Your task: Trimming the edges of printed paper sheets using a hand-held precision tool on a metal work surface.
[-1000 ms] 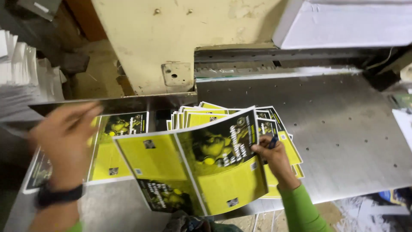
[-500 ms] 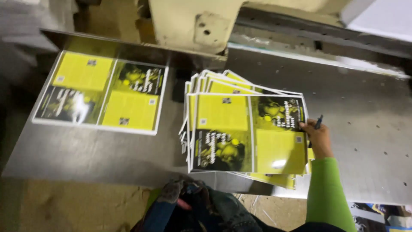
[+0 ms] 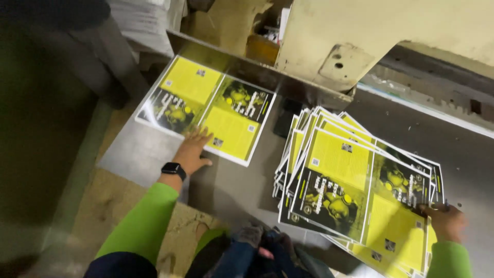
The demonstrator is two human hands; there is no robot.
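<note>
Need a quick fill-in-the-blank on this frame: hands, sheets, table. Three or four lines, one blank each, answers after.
1. The left hand rests on the near edge of the single printed sheet, and its wrist wears a black ____.
2. The right hand touches the fanned stack of sheets at its ____ side.
3. Both sleeves are bright ____.
4. The sheets lie on a grey ____ table.

Missing words: watch; right; green; metal
</note>
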